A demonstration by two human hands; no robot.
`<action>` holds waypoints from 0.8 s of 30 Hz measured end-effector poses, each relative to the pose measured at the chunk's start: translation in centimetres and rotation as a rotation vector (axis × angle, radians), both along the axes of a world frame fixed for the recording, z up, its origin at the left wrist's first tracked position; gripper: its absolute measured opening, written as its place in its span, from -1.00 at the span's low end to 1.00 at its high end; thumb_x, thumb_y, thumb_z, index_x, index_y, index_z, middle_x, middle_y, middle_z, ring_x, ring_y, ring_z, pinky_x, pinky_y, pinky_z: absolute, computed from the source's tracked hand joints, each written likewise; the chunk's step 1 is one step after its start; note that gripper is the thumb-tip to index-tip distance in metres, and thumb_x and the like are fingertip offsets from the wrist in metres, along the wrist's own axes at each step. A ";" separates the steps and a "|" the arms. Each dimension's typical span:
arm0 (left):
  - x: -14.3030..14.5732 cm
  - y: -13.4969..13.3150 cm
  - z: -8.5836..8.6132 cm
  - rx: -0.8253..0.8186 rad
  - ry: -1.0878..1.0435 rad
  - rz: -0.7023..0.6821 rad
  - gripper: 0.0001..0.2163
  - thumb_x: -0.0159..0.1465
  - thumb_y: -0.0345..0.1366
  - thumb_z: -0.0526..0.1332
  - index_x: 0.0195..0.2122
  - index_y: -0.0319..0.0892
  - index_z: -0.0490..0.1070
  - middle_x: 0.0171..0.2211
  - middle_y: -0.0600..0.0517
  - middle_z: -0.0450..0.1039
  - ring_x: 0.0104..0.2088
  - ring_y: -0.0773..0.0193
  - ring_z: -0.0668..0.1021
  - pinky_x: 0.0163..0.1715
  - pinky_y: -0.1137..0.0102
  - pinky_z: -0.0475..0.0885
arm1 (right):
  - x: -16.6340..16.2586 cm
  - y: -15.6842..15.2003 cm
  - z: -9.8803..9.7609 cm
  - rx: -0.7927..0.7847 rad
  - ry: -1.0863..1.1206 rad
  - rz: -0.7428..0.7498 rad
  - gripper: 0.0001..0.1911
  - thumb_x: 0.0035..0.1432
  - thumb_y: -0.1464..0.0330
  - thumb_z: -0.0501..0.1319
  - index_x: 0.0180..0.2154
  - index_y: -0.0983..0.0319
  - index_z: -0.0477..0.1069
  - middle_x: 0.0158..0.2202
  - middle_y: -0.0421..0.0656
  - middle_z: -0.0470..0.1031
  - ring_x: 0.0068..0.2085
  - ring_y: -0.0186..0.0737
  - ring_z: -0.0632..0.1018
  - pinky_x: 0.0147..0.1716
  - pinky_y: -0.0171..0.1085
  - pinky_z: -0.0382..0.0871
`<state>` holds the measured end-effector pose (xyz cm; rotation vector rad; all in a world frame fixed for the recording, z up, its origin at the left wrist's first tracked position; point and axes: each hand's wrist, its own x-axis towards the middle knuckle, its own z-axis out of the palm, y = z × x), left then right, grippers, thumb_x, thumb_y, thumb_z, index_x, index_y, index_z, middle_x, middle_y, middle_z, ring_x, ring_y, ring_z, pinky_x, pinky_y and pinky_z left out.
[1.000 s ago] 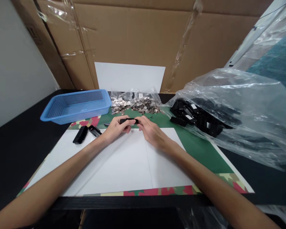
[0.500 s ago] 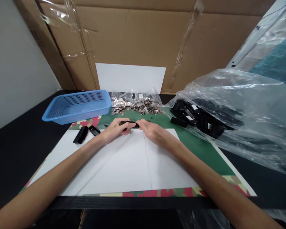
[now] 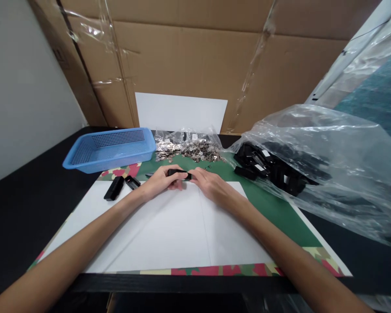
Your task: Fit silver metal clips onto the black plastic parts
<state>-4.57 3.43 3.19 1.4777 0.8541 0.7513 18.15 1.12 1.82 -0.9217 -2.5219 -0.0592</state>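
Note:
Over the far edge of the white paper, my left hand [image 3: 164, 179] grips a small black plastic housing [image 3: 176, 172], its thumb lying along the near side. My right hand [image 3: 206, 181] pinches the right end of the same housing with fingers drawn together. Whether a smaller piece sits between those fingertips is hidden. Left of my hands lie a long black plastic block [image 3: 114, 188] and a black part with an open hollow [image 3: 132, 182]. A thin dark pointed tool [image 3: 149, 174] pokes out beside my left hand.
A blue mesh basket [image 3: 111, 164] stands at the back left. Small shiny metal pieces [image 3: 200, 151] are heaped behind my hands, partly on clear plastic. At right, a large clear bag [image 3: 326, 126] spills black plastic parts [image 3: 260, 163]. White paper [image 3: 156, 237] covers the green mat [image 3: 280, 213].
The view has tilted up slightly, so everything sits a little lower. Both hands keep hold of the black housing, which has turned slightly and shows more of its face.

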 end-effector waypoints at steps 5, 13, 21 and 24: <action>0.2 0.1 -0.3 -0.031 -0.070 0.022 -0.61 0.28 -0.06 0.36 0.01 -0.22 0.46 -0.35 -0.06 0.64 -0.40 0.28 0.55 -0.35 0.40 0.41 | 0.4 1.0 -1.0 0.003 0.104 -0.165 -0.58 0.51 0.21 0.06 0.26 0.27 0.28 0.16 0.10 0.42 0.14 0.10 0.44 0.17 0.08 0.40; 0.3 -0.2 -0.2 0.054 0.080 -0.126 -0.70 0.28 -0.06 0.35 -0.17 -0.22 0.62 -0.24 0.00 0.59 -0.28 0.28 0.49 -0.30 0.43 0.32 | 0.9 2.2 -2.0 -0.089 -0.037 -0.278 -0.49 0.54 0.21 -0.07 0.40 0.14 0.22 0.47 -0.02 0.08 0.42 0.13 0.12 0.36 0.15 0.15; 0.7 -0.5 -0.4 0.225 0.229 -0.210 -0.66 0.23 -0.03 0.37 -0.19 -0.22 0.65 -0.33 0.05 0.38 -0.32 0.29 0.41 -0.36 0.40 0.22 | 0.7 3.5 -2.1 -0.134 -0.084 -0.266 -0.47 0.54 0.12 -0.08 0.39 0.10 0.25 0.47 -0.03 0.10 0.41 0.13 0.16 0.35 0.17 0.11; 0.7 -0.2 -0.9 0.286 0.251 -0.204 -0.64 0.23 0.01 0.37 -0.18 -0.20 0.66 -0.33 0.04 0.37 -0.28 0.26 0.41 -0.33 0.40 0.24 | 0.7 3.5 -2.2 -0.110 -0.063 -0.270 -0.47 0.53 0.15 -0.05 0.36 0.21 0.29 0.36 0.07 0.28 0.32 0.13 0.28 0.31 0.15 0.18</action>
